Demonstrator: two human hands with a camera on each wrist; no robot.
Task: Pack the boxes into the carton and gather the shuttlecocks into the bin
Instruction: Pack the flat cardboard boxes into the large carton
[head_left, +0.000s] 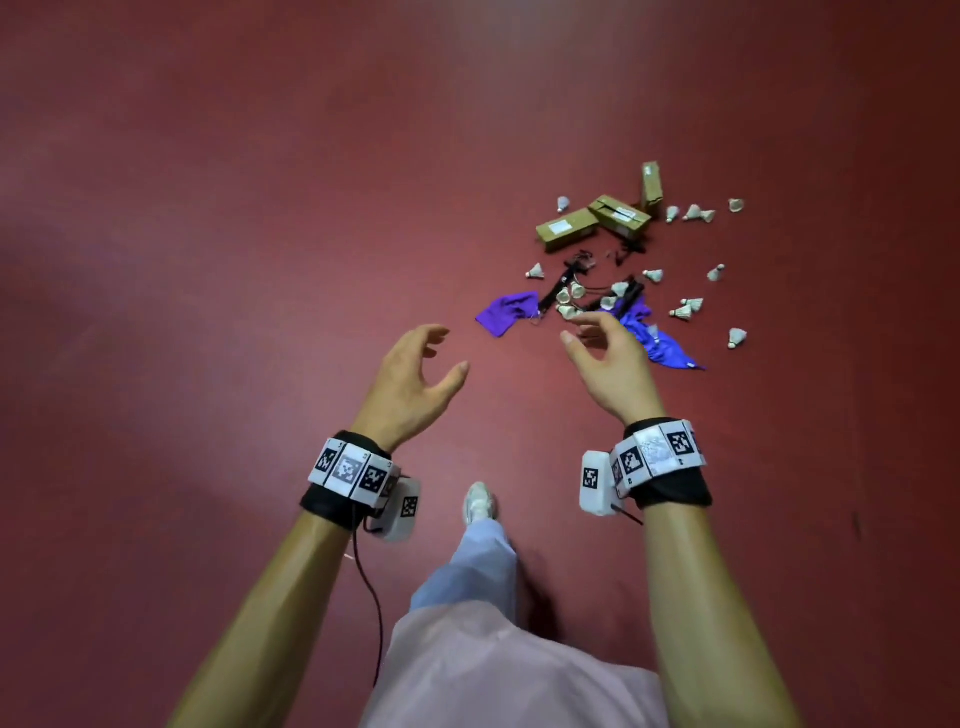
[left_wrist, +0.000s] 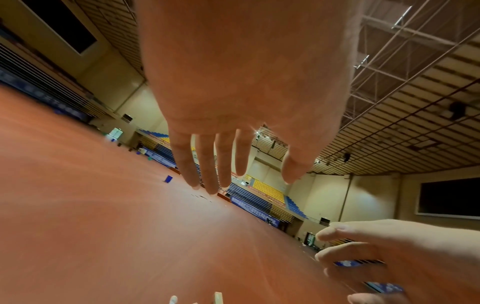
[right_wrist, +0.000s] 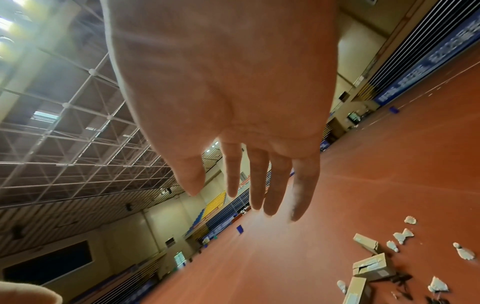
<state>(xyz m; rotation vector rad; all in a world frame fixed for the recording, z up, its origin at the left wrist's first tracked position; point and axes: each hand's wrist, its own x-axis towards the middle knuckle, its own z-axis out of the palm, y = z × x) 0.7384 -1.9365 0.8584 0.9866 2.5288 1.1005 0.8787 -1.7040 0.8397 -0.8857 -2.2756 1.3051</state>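
Three brown cardboard boxes lie together on the red floor ahead and to the right: a long one, one with a torn top and one further back. The right wrist view shows them too, the torn box in the middle. Several white shuttlecocks are scattered around them, such as one shuttlecock at the right and another shuttlecock. My left hand hovers empty, fingers loosely spread. My right hand hovers empty over the near edge of the pile. No carton or bin is in view.
Purple cloth and a second purple piece lie in the pile with black straps. My foot stands on the floor below the hands. Bare red court stretches to the left; hall seating lies far off.
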